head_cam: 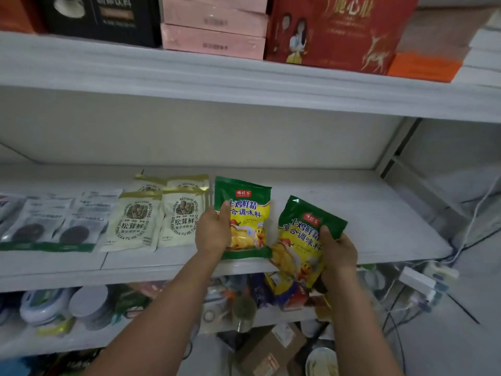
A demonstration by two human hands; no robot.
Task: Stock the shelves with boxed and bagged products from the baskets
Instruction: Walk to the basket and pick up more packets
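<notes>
**Stocking under way: one pack down, one in the air**

Your left hand holds a green-and-yellow plastic seasoning bag that lies flat on the white middle shelf. The thumb rests on its printed face and the other fingers are tucked at its left edge. Your right hand grips a second green-and-yellow bag by its right side, fingers curled round it. That bag is tilted, and its lower half hangs past the shelf's front lip. Whether its top corner touches the board is hard to tell from this angle.

The main risk is at that lip. If you loosen your right hand before the tilted bag is fully over the board, the slick film will likely slide off into the clutter on the lower shelf. The flat bag also sits with its bottom edge right at the front, so a pull towards you could tip it over. A push to the left would drive it into the cream mushroom-print pouches just beside it and knock their row out of line.

You have room on the right, where bare board runs from the tilted bag to the shelf's end. There is more free depth behind both bags. The white cables hang well apart, past that end.
</notes>
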